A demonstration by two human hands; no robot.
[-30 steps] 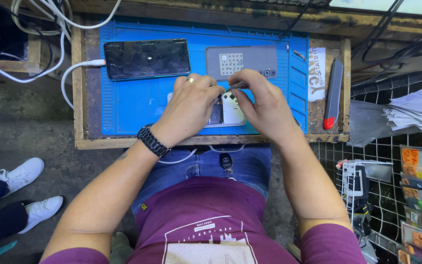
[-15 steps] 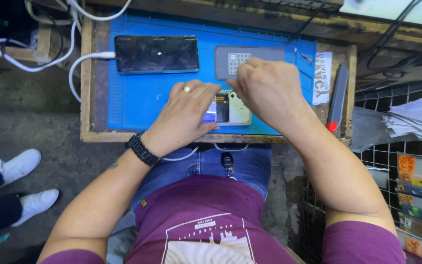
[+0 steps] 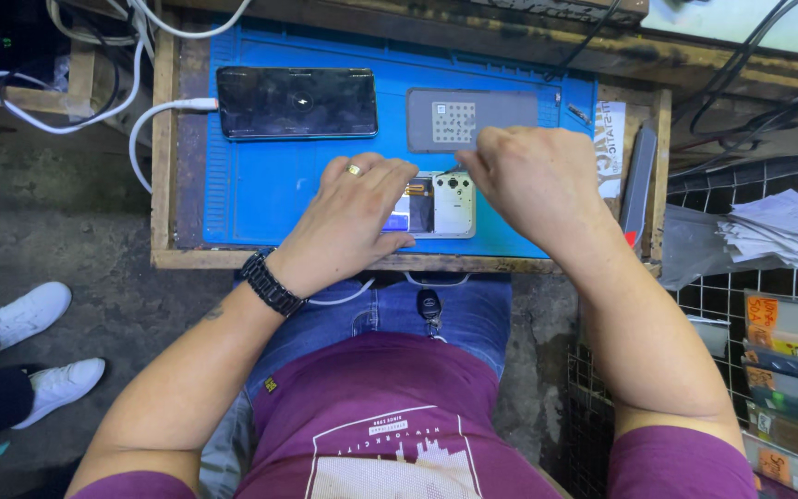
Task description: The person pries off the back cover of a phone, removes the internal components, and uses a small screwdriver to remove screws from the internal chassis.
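Opened white smartphone with exposed internals lies near the front edge of the blue rubber work mat, between both hands. Left hand, wearing a ring and a black wristwatch, rests flat with fingers spread, pressing on the device's left part; right hand is loosely curled with fingertips at the device's upper right corner, and whether they pinch anything cannot be told. Behind lie a black smartphone on a white cable and a grey rectangular panel, well apart from each other.

The left hand covers much of the opened phone (right fingertips hidden too).
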